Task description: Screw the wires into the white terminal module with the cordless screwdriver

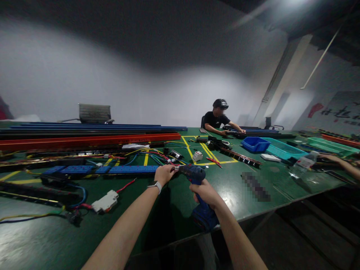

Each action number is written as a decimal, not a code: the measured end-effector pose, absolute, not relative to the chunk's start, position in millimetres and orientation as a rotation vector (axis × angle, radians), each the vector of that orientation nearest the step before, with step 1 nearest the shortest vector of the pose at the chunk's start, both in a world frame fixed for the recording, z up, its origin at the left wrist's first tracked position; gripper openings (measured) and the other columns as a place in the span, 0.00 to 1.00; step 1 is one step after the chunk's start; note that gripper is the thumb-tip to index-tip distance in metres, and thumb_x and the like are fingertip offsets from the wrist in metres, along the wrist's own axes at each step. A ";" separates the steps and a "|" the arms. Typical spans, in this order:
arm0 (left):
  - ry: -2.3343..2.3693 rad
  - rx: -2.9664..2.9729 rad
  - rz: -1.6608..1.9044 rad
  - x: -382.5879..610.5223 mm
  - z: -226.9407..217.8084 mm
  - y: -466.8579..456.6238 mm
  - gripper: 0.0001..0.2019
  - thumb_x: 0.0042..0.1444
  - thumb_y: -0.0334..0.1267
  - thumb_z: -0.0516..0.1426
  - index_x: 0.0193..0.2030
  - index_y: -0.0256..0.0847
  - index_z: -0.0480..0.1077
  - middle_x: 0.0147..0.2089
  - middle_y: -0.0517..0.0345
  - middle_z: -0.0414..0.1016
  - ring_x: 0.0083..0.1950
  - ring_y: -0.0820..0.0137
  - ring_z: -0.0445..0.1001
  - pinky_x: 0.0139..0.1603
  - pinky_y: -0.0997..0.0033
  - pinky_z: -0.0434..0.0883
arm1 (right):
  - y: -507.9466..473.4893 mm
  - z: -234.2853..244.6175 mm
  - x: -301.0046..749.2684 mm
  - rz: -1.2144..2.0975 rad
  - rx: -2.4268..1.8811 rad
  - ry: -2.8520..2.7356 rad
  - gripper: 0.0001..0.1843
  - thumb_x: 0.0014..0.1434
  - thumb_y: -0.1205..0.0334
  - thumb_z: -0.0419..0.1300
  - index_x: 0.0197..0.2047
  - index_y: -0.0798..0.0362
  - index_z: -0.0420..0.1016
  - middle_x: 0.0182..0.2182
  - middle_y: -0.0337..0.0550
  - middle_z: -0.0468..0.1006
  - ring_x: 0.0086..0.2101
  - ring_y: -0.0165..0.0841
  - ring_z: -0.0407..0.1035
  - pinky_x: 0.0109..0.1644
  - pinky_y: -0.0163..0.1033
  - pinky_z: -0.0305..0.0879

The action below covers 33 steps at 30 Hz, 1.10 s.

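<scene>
My right hand point(206, 193) is wrapped round the handle of a blue cordless drill point(204, 217), whose front points left. My left hand point(164, 175), with a pale watch band on the wrist, is closed at the tip of the drill's bit point(176, 168). Its fingers are pinched together, and what lies between them is too small to make out. Just left of that hand, a long blue socket strip point(132, 170) lies on the green table. Behind the hands, coloured wires point(160, 153) run loose, and a white circuit breaker point(197, 156) stands beyond the drill.
Another white breaker point(105, 201) with a red lead lies front left. Long orange point(90, 141) and blue rails stretch along the back left. A blue bin point(255, 144), a turquoise basket point(284, 149) and a plastic bottle point(302, 167) stand right. A co-worker point(216, 118) sits opposite; another person's arm point(341, 163) reaches in.
</scene>
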<state>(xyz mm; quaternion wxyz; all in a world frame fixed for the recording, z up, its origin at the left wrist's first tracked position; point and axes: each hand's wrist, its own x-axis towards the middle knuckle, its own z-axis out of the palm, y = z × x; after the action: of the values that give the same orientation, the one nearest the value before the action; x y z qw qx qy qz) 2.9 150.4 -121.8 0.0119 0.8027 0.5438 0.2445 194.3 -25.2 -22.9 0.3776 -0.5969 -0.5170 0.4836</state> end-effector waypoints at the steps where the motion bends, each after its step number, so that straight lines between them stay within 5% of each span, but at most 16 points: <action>1: 1.698 2.502 0.762 3.0 -122.2 150.7 0.19 0.63 0.56 0.53 0.49 0.50 0.78 0.44 0.52 0.81 0.48 0.63 0.77 0.46 0.69 0.65 | -25.3 -22.7 194.2 1.239 -1.522 -1.324 0.09 0.53 0.64 0.59 0.39 0.54 0.69 0.11 0.30 0.65 0.14 0.27 0.60 0.20 0.30 0.54; 33: 1.700 2.526 0.800 2.5 -126.0 152.0 0.20 0.63 0.57 0.52 0.47 0.50 0.78 0.43 0.52 0.81 0.46 0.63 0.76 0.44 0.68 0.63 | -25.3 -22.6 194.1 1.230 -1.523 -1.329 0.11 0.53 0.64 0.58 0.41 0.54 0.70 0.11 0.30 0.65 0.14 0.27 0.61 0.20 0.30 0.54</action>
<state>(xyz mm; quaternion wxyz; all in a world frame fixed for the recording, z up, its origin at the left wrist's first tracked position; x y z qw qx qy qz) 2.5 152.0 -126.0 -0.0032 0.8024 0.5399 0.2541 194.1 -25.3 -22.6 0.3780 -0.5957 -0.5201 0.4814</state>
